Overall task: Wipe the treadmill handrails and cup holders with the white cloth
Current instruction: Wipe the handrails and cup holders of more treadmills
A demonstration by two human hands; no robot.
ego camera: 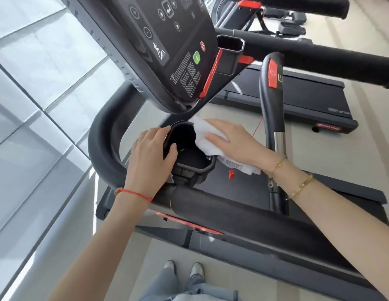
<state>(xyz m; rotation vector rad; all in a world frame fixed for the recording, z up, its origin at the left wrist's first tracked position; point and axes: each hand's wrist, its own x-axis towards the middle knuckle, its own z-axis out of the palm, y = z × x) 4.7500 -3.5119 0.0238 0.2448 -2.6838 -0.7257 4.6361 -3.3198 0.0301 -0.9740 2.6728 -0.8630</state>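
At the centre of the frame sits a black cup holder [190, 153], an open, angular-rimmed pocket fixed below the treadmill's console [167, 46]. The left hand [151, 152] grasps the holder's left wall: its thumb curls over the rim into the pocket while the fingers wrap the outside. The right hand [230, 141] lies flat on the white cloth [205, 135], fingers straight and spread, pressing it against the holder's right rim and inner wall. The cloth is bunched beneath that palm; its upper corner sticks out past the fingertips toward the console, and its lower end, carrying a printed label, trails out under the wrist toward the lower right, hanging over the running belt [237, 187].

A padded black handrail [221, 210] crosses the middle of the frame just below the holder, under both forearms, and a curved handrail [102, 148] loops round at the left. A red cord bracelet [135, 193] circles the left wrist; gold bracelets [297, 185] sit on the right. A second cup holder [230, 45] shows in the upper centre beside the console, and a second treadmill [297, 101] stands at the upper right. Two shoes [182, 269] and jeans appear at the bottom edge.
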